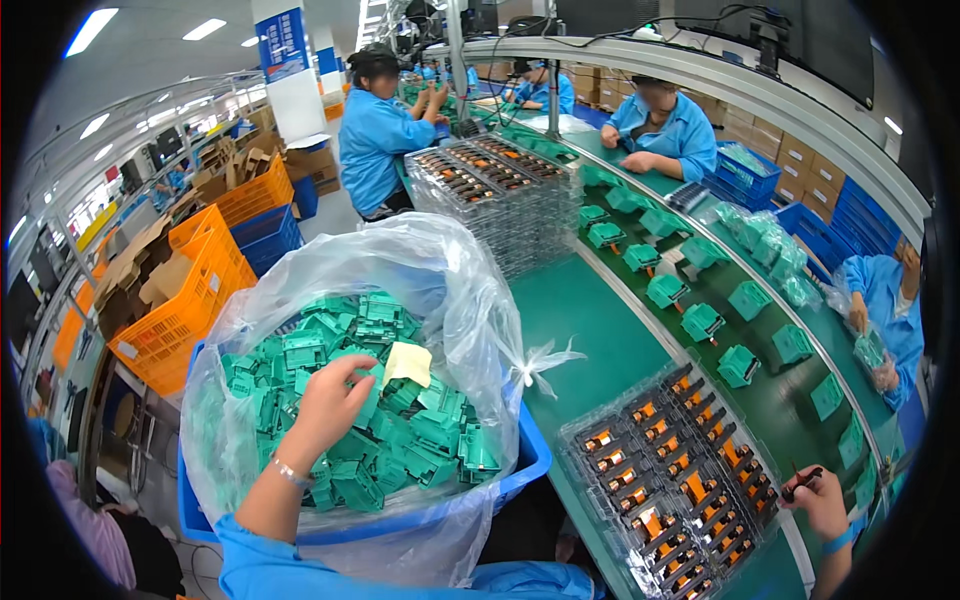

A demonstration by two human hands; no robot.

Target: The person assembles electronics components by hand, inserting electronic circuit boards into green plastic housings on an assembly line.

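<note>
My left hand (332,405) reaches over a heap of green plastic housings (345,485) in a bag-lined blue bin. Its fingers are curved, with a gap to the thumb, close to the housings; no piece is clearly gripped. A yellowish paper slip (408,364) lies on the heap beside it. On the far right, my right hand (822,505) pinches a small dark part with a reddish tint (797,485) at the edge of a clear plastic tray (572,432). Rows of black and orange-copper parts (693,488) fill that tray.
A conveyor belt (770,384) carrying spaced green housings runs along the right. Stacked clear trays (490,215) stand beyond the bin's plastic bag (455,265). Orange crates (200,300) with cardboard are at left. Co-workers in blue sit across the belt, and another (378,140) stands ahead.
</note>
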